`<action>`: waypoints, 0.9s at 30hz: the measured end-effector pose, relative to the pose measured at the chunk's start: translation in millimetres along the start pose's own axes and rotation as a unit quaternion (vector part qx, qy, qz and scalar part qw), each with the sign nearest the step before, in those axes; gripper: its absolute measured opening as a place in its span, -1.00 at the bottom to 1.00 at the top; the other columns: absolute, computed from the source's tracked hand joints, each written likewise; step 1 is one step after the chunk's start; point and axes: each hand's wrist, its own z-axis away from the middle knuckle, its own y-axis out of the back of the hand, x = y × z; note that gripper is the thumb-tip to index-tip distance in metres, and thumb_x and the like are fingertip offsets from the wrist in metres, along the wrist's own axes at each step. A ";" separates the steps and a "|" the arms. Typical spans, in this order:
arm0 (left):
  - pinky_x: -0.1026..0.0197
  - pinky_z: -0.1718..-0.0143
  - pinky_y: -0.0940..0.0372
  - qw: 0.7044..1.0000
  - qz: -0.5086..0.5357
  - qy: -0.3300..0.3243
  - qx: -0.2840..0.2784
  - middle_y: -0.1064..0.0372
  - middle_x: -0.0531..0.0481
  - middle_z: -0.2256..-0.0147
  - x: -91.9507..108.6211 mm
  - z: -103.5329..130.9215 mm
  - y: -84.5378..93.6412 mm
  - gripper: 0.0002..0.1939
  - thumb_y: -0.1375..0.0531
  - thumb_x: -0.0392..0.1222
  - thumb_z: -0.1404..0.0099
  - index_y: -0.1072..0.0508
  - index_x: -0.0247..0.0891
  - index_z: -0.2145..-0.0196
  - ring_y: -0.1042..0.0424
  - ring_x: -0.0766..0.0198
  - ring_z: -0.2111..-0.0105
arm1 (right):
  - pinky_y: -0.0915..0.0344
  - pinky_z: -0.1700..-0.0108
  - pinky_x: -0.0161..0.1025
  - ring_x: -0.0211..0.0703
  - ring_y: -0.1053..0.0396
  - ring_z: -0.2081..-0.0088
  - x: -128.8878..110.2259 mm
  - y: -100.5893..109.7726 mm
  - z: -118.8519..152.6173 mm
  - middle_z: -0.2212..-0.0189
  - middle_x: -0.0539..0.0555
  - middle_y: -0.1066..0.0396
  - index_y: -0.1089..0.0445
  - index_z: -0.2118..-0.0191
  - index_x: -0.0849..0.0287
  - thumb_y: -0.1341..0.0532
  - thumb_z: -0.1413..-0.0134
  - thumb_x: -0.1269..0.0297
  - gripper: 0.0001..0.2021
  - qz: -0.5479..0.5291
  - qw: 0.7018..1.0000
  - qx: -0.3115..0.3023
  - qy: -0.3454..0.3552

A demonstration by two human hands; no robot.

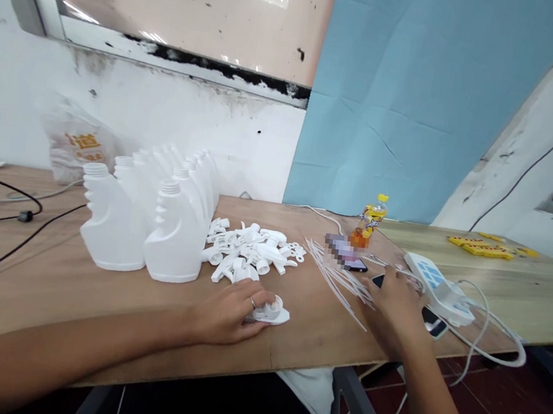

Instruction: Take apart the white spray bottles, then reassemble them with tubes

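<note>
My left hand (236,313) rests on the table, its fingers closed round a white plastic sprayer part (279,313) that lies on the wood. Behind it is a pile of loose white spray-trigger parts (251,247). My right hand (392,308) is at the right, beside thin white tubes (338,278); a small dark object (377,280) shows at its fingertips, too small to name. Its fingers are bent together. Two rows of white bottles without caps (176,242) stand upright left of the pile.
A phone (356,264) and a drink bottle (370,222) lie beyond the tubes. A white power strip (440,291) with looping cables and another dark device (434,322) are at the right. Black cables (26,216) and a plastic bag (75,142) are at the left.
</note>
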 end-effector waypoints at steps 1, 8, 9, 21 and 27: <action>0.08 0.07 -0.31 1.000 0.002 0.000 -0.001 -0.39 -0.13 0.10 0.4 -0.2 0.5 -0.66 -0.18 -0.18 -0.39 -0.28 -0.22 -0.08 -0.37 0.09 0.12 | -0.14 -0.14 0.30 0.44 -0.31 -0.18 -2.8 0.9 0.8 -0.13 0.49 -0.35 -0.29 -0.17 0.35 -0.07 -0.34 0.02 -0.49 -0.003 1.000 0.004 0.014; 0.08 0.07 -0.31 1.000 -0.004 -0.005 0.001 -0.39 -0.14 0.09 1.0 -0.7 1.4 -0.66 -0.18 -0.17 -0.39 -0.28 -0.22 -0.09 -0.38 0.08 0.11 | -0.25 -0.01 0.01 0.21 -0.44 -0.04 -42.0 4.6 22.6 0.05 0.29 -0.52 -0.50 0.12 0.20 -0.12 -0.34 0.08 -0.68 -0.053 0.988 -0.059 0.134; 0.08 0.07 -0.31 1.000 -0.004 -0.008 0.004 -0.39 -0.14 0.10 0.8 -0.6 1.1 -0.66 -0.18 -0.17 -0.39 -0.28 -0.22 -0.09 -0.38 0.09 0.12 | -0.24 0.00 0.01 0.21 -0.44 -0.03 -46.5 3.6 25.4 0.07 0.29 -0.53 -0.50 0.15 0.21 -0.13 -0.33 0.08 -0.69 -0.047 0.986 -0.067 0.145; 0.06 0.06 -0.30 1.000 -0.009 -0.014 0.005 -0.40 -0.14 0.10 0.7 -0.4 0.7 -0.64 -0.18 -0.15 -0.39 -0.28 -0.21 -0.10 -0.37 0.08 0.11 | -0.21 0.11 -0.16 0.08 -0.51 0.12 -52.9 -10.3 23.7 0.22 0.28 -0.56 -0.50 0.22 0.27 -0.09 -0.33 0.35 -0.76 -0.031 0.984 -0.064 0.165; 0.05 0.09 -0.30 0.999 -0.018 -0.033 0.019 -0.40 -0.15 0.14 5.0 -2.0 3.9 -0.63 -0.18 -0.09 -0.42 -0.27 -0.23 -0.11 -0.39 0.08 0.15 | -0.22 0.16 -0.18 0.06 -0.50 0.15 -50.8 -3.1 24.0 0.13 0.31 -0.53 -0.50 0.26 0.26 -0.04 -0.35 0.35 -0.72 -0.109 0.983 0.013 0.146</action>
